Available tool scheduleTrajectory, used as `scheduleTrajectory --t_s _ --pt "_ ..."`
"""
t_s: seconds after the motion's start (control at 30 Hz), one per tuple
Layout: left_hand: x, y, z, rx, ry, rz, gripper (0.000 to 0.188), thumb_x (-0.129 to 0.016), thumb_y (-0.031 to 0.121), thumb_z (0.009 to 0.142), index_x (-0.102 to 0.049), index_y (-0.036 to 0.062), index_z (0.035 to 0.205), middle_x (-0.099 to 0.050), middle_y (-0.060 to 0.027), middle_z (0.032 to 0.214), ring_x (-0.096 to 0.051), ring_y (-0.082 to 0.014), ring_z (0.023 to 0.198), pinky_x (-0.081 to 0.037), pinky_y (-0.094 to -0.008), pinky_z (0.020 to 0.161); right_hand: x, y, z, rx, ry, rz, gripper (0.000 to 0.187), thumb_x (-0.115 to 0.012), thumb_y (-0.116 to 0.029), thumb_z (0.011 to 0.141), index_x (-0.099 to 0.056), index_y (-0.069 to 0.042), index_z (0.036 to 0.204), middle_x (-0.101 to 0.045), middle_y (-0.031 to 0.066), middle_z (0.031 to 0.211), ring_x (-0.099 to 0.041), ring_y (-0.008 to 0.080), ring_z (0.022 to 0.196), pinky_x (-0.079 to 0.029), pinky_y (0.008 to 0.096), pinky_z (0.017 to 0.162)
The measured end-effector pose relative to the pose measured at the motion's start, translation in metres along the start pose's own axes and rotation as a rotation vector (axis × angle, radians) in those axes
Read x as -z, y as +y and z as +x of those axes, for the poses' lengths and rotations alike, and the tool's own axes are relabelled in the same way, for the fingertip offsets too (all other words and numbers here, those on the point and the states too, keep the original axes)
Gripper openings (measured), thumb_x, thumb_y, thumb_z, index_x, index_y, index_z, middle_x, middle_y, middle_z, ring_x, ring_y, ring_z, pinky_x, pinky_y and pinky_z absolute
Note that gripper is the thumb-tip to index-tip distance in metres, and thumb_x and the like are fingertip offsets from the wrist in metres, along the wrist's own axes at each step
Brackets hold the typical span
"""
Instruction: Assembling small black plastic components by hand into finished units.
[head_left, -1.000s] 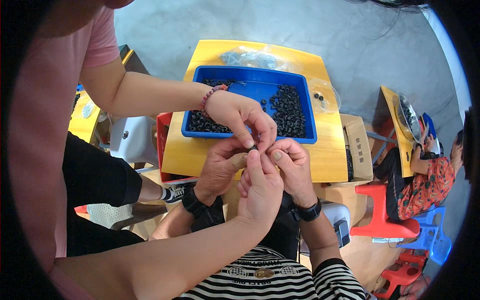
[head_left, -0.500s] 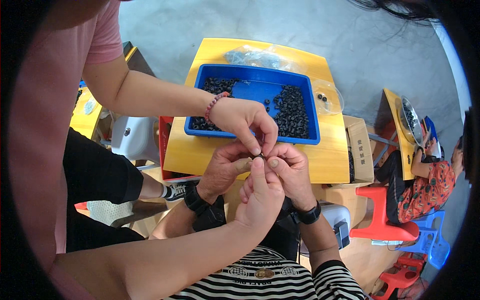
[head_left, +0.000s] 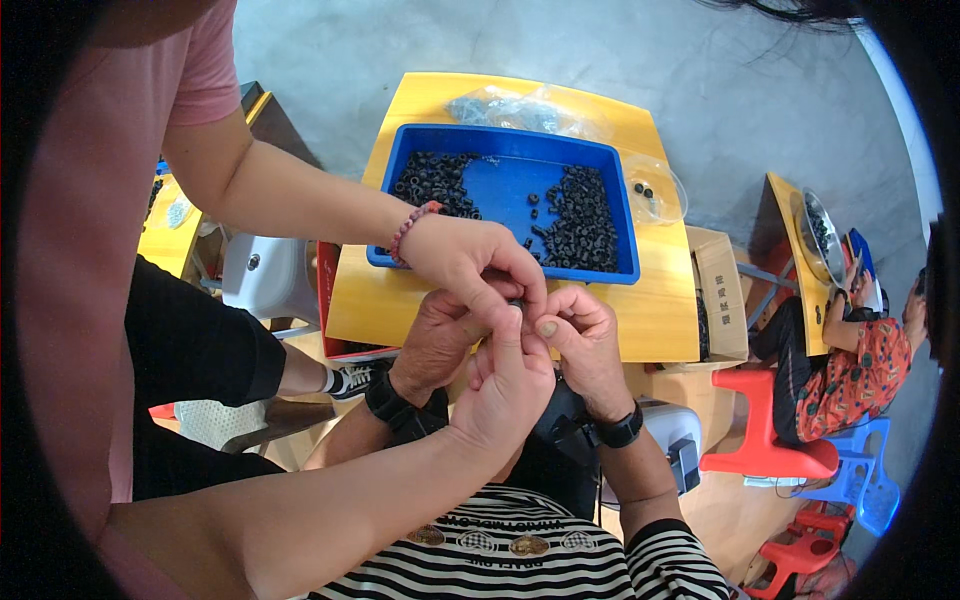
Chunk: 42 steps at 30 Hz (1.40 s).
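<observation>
My left hand [head_left: 432, 345] and my right hand [head_left: 592, 350] are raised in front of the yellow table's near edge, fingers curled inward toward each other. Between them a co-worker's upper hand [head_left: 470, 255], with a beaded bracelet, pinches from above. The co-worker's other hand [head_left: 510, 395] comes from below, thumb pointing up. A small dark piece [head_left: 516, 303] shows among the meeting fingertips, mostly covered. The co-worker's fingers hide my left thumb and fingertips. My right thumb presses near its bent index finger; what lies between them is hidden. Both my wrists carry black bands.
A blue tray [head_left: 400, 160] of small black ring-like parts stands on the yellow table [head_left: 640, 325], with clear plastic bags [head_left: 530, 112] behind it. A clear round dish [head_left: 655, 200] holds a few parts. Nearby are a cardboard box [head_left: 717, 290], a red stool [head_left: 760, 440] and another seated person [head_left: 850, 370].
The co-worker's hands have shifted slightly left and now cover more of my left fingertips. My own hands stay nearly in place.
</observation>
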<state>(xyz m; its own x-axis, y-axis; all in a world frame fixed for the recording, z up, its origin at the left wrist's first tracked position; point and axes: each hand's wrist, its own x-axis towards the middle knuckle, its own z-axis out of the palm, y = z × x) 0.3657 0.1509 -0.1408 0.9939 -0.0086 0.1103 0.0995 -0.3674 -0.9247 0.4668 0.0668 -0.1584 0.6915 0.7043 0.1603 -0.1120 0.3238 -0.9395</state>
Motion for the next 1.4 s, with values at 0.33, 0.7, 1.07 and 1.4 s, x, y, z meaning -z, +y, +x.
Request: scheduleTrajectory --t_s 0.33,0.7,1.07,1.4 --pt "-0.028 0.009 0.006 -0.081 0.109 0.927 0.018 -0.046 0.005 0.091 -0.053 -0.0054 0.104 -0.058 -0.0063 0.095 -0.058 -0.0132 0.093 -0.042 -0.0311 0.095 0.0 -0.001 0.002 0.009 0.031 0.014 0.009 -0.062 -0.01 0.086 -0.056 -0.003 0.085 -0.06 0.0001 0.077 -0.054 0.0046 0.065 -0.044 0.0185 0.059" --pt "-0.076 0.02 0.003 -0.419 -0.114 2.632 0.018 -0.057 0.001 0.087 -0.061 0.0013 0.105 -0.063 -0.006 0.096 -0.061 -0.01 0.086 -0.051 -0.0218 0.074 0.0 -0.009 0.002 0.034 0.026 0.015 0.006 -0.06 -0.007 0.086 -0.056 -0.002 0.088 -0.061 0.0011 0.08 -0.055 0.005 0.068 -0.045 0.0184 0.061" --pt "-0.083 0.055 -0.003 -0.188 -0.079 2.143 0.03 -0.058 0.009 0.088 -0.053 -0.0036 0.114 -0.062 -0.0095 0.092 -0.053 -0.0058 0.058 -0.044 -0.0161 0.05 -0.003 -0.014 0.003 0.131 0.038 -0.008 0.014 -0.062 -0.003 0.084 -0.056 -0.001 0.096 -0.06 0.0024 0.088 -0.055 0.0063 0.077 -0.046 0.0205 0.069" --pt "-0.087 0.046 -0.005 -0.303 -0.088 2.437 0.029 -0.06 0.012 0.087 -0.055 -0.0031 0.111 -0.062 -0.0077 0.093 -0.054 -0.0065 0.063 -0.045 -0.0165 0.055 0.007 -0.014 0.006 0.207 -0.165 -0.155 0.032 -0.067 -0.009 0.082 -0.058 -0.006 0.113 -0.054 0.0042 0.112 -0.05 0.0076 0.079 -0.044 0.0231 0.07"
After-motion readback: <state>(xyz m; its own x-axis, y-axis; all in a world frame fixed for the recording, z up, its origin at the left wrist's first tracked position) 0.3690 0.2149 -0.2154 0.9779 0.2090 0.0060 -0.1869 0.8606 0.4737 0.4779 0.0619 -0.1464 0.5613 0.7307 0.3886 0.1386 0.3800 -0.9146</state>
